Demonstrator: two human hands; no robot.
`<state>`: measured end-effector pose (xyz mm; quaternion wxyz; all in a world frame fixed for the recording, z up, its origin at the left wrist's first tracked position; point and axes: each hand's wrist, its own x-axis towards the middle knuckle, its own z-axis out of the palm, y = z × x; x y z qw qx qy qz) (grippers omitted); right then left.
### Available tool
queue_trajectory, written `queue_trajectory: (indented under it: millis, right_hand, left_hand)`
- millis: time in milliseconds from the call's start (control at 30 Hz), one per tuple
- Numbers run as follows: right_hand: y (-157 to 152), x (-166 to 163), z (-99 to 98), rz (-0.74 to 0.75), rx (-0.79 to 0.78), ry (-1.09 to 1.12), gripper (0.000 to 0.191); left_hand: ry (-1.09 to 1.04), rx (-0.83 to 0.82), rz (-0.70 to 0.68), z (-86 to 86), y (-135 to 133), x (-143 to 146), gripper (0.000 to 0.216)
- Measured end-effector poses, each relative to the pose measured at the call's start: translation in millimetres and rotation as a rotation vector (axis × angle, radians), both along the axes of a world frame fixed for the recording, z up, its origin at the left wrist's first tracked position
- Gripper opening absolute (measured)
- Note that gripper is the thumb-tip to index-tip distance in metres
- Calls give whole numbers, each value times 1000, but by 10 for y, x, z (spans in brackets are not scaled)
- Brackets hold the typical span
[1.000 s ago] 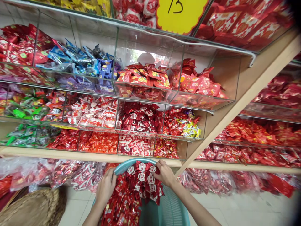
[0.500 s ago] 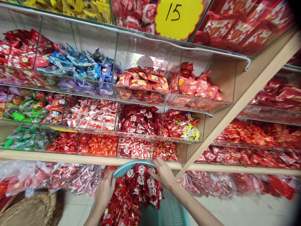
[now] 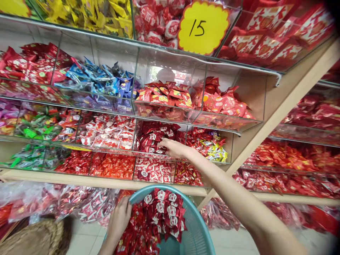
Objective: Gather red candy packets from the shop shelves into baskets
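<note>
Basket (image 3: pixel 195 223), teal plastic, below wooden shelf (image 3: pixel 106 181). Left hand (image 3: pixel 120 214) closed over basket's left rim. In basket: maroon candy packets (image 3: pixel 170 212) with white labels toward far side, brighter red candies (image 3: pixel 138 233) at left. Right hand (image 3: pixel 174 148) extended to maroon candy pile (image 3: pixel 150 137) on shelf, fingers narrow, curled; cannot tell whether packet is held. White-and-red candies (image 3: pixel 108 132) left of pile, red-and-yellow candies (image 3: pixel 214 149) right. Yellow price card (image 3: pixel 204 27), marked 15, higher up.
</note>
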<state>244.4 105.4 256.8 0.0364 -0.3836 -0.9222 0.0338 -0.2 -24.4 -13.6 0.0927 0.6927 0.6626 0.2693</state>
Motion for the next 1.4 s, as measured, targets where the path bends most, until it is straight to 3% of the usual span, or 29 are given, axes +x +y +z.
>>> queue_trajectory:
  millis: [267,567,833,1000,1100,1233,1300,1400]
  right_hand:
    - [304,-157,-23,23,-186,-221,58]
    - [259,-181,63,-67,-189,-238,43]
    - [173,-34,113,-121,-233,98,42]
    - [17,82,150,-53,-162,451,41]
    - [-217,110,145,-9,-267,744,44]
    - [-665,125,-88,-20,-557,1107,54]
    - [-896,119,-371,-83,-697,1241,48]
    - [-1198,66,-955,-270,-920,1444,37]
  left_hand:
    - [21,15,6,-10,-3,-7,30]
    - [54,-10,1,-23,-3,-3,31]
    - [43,-25,16,-8,-5,2,31]
    - [35,-8,21,-11,-11,-2,32]
    - [26,3,5,-5,-8,-5,32]
    - [28,9,6,26,-10,3,31]
    - [34,1,15,45,-14,12,31]
    - [41,-14,21,67,-18,23,31]
